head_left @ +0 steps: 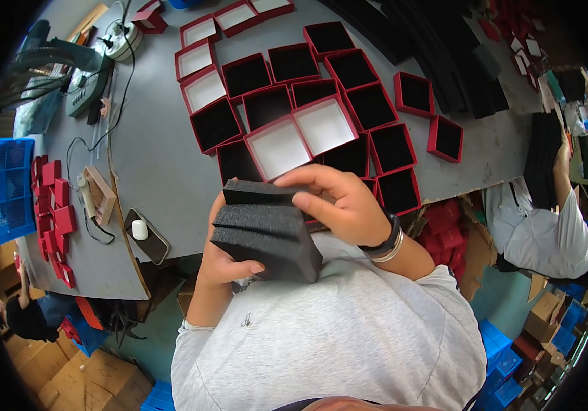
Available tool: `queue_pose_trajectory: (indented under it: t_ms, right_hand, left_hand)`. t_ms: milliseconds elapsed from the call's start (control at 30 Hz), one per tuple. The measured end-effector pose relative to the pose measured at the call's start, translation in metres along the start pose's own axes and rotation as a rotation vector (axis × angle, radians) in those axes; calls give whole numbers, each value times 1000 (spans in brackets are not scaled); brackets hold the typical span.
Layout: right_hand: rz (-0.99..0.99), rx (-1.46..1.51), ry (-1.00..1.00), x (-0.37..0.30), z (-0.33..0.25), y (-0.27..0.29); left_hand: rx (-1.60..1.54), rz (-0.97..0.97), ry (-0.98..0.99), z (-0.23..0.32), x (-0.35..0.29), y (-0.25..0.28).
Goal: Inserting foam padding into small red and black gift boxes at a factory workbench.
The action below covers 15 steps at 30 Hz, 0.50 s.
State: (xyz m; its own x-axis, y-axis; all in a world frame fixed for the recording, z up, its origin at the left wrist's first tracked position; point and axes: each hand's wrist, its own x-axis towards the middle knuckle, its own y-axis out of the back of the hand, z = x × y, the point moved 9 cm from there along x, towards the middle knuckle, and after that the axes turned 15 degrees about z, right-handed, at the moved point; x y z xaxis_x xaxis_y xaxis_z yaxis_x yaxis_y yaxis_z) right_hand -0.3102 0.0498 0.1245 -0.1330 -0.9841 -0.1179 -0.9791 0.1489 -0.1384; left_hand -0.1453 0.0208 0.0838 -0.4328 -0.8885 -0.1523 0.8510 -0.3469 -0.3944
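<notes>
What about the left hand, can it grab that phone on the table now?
Probably not: the left hand is full of black foam, and a little white thing sits on the phone.

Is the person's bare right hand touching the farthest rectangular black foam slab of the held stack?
Touching. The head view shows the right hand gripping the black foam slab between thumb and fingers.

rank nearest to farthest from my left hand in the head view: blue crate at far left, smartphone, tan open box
1. Smartphone, to the left of your left hand
2. Tan open box, farther left and higher in the picture
3. Blue crate, at the picture's far left
</notes>
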Motion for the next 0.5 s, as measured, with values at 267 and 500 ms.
queue_pose_trajectory:
  t_ms: [267, 500]
  right_hand:
    - [429, 64, 149, 34, 7, 68]
    - [495, -97, 38, 52, 19, 79]
  left_hand:
    - [13, 402, 197, -32, -25, 66]
    - [-318, 110, -294, 21, 26, 102]
